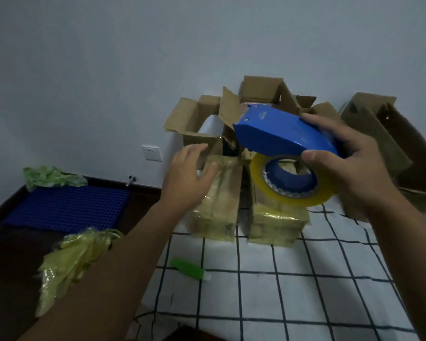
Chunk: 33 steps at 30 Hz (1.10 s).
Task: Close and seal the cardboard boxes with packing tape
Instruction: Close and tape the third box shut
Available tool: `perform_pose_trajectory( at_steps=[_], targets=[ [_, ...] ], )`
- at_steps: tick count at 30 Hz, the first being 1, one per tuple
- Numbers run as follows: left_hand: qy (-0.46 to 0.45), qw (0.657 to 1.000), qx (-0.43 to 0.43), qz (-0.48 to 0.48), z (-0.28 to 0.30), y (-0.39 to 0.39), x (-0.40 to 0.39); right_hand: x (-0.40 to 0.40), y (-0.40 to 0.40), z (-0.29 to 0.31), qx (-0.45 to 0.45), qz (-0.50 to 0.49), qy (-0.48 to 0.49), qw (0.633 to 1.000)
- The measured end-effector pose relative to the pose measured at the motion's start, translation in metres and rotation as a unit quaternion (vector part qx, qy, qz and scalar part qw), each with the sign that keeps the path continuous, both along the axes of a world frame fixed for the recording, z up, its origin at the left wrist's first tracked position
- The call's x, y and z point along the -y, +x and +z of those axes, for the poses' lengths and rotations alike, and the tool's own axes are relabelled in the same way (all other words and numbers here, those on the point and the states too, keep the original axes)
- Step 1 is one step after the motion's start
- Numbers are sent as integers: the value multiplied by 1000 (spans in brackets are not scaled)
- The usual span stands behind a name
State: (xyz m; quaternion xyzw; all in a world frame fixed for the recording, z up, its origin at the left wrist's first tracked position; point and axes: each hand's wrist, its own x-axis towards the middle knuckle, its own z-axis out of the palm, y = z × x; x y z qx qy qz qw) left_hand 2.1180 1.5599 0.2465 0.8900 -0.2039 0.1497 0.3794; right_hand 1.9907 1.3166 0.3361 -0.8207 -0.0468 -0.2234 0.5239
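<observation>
Right hand: the right hand (349,166) at centre right of the frame holds the blue tape dispenser (284,134) up in the air, thumb curled under its lower edge and fingers (330,124) wrapped over the top, a firm grip round the body.
Tape: the yellowish tape roll (293,183) hangs below the dispenser, its free end not clear to me from here.
Left hand: the left hand (191,175) reaches toward the middle of the frame with fingers spread and relaxed, holding nothing, just over the near left taped box (219,200).
Sealed boxes: that box and the near right taped box (276,222) stand side by side on the checked sheet (280,291), both already shiny with tape.
Open boxes: behind them, against the wall, the open box at left (194,119) and the open box at back (261,91) have their flaps standing up; another, the large open box (384,143), leans at the right edge.
Step in hand: I judge the next open box is about to be fetched forward.
Doing it well: pull one box clear of the taped pair, fold short flaps first, then long ones, press the seam flat with the free hand, and start the tape down the side wall so it anchors before crossing the top.
Risk: flaps springing back under the tape.
Elsewhere: a green tool (190,269) lies on the sheet at lower centre; crumpled used tape (69,262) sits lower left.
</observation>
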Motion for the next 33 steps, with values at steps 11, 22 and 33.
perform_pose_trajectory(
  at_steps=[11, 22, 33],
  targets=[
    [182, 983, -4, -25, 68, 17, -25, -10, 45, 68, -114, -15, 67, 991],
    [277, 956, -61, -68, 241, -16, -92, -73, 50, 201, -232, -65, 109, 964],
    [378, 915, -134, -37, 294, -17, -148, -130, 69, 206, -250, -42, 111, 961]
  ],
)
